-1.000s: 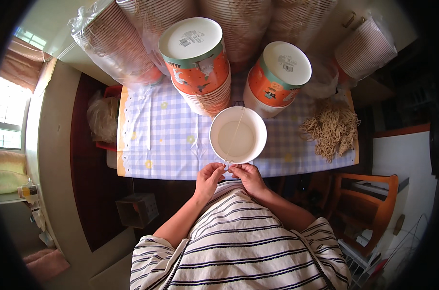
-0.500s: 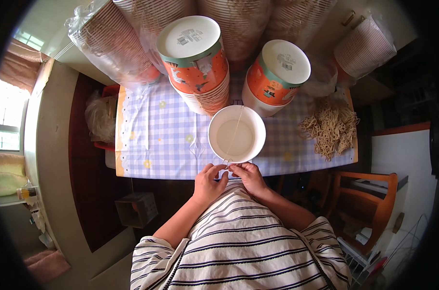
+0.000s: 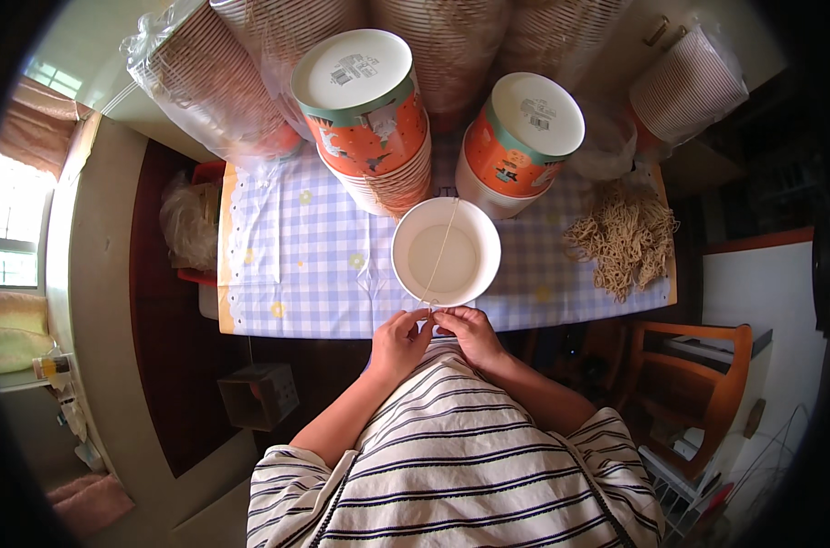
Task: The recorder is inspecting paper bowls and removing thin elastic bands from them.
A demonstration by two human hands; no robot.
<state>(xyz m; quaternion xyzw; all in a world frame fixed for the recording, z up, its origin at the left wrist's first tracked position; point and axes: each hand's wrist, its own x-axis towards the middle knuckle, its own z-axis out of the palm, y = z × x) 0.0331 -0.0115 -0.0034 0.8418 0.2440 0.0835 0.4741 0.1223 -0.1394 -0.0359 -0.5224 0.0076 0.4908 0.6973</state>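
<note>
A white paper tub (image 3: 415, 247) stands mouth up at the table's near edge, its inside showing. A thin beige string (image 3: 444, 251) runs across its mouth from the far rim to the near rim. Just at that near rim, my left hand (image 3: 400, 340) pinches the string's end, fingertips pressed together. Close against it, my right hand (image 3: 472, 336) also pinches there, with its fingers curled. The fingertips nearly touch, and the fine detail of the string between them is too small to make out.
Behind the tub stand two upside-down stacks of orange tubs, a taller left stack (image 3: 374, 137) and a right stack (image 3: 515, 155). A heap of beige strings (image 3: 623, 239) lies at the table's right. Plastic-wrapped tub stacks (image 3: 216, 87) line the back. A wooden chair (image 3: 684, 393) is at right.
My left hand has shifted slightly right and its fingers have drawn together nearer my right hand. The tub and string stay nearly in place.
</note>
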